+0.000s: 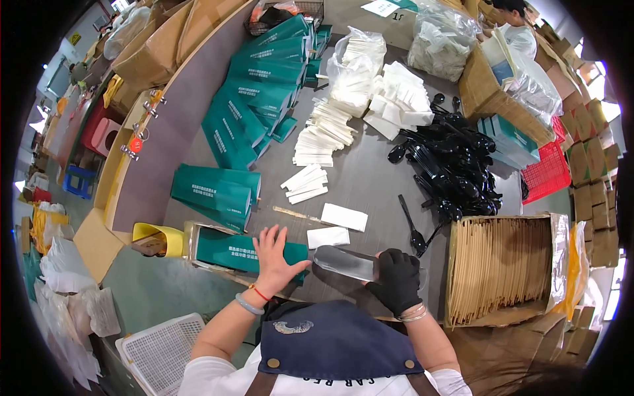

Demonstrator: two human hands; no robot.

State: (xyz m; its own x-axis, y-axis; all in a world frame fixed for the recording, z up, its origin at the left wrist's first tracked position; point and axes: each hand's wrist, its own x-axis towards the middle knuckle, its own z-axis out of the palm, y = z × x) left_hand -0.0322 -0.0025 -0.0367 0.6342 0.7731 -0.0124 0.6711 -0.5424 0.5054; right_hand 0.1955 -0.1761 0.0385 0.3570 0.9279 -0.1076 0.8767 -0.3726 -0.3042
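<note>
My bare left hand [274,262] lies with its fingers spread on a green printed packet [224,251] in an open carton at the front left. In its black glove, my right hand [396,278] is closed on the near right end of a long clear plastic tray [347,263] with a rounded end. That rounded end reaches close to my left thumb; whether they touch I cannot tell. Just beyond the tray lie a white packet [328,237] and another white packet [345,217]. A thin tan stick [296,214] rests to their left.
Green packets [218,191] fan along the left panel. White strips [323,135] and black plastic spoons [442,165] are heaped mid-table and right. A carton of thin tan strips [500,270] stands at the right, a yellow bin [165,239] at the left. A person [518,39] is at the far right.
</note>
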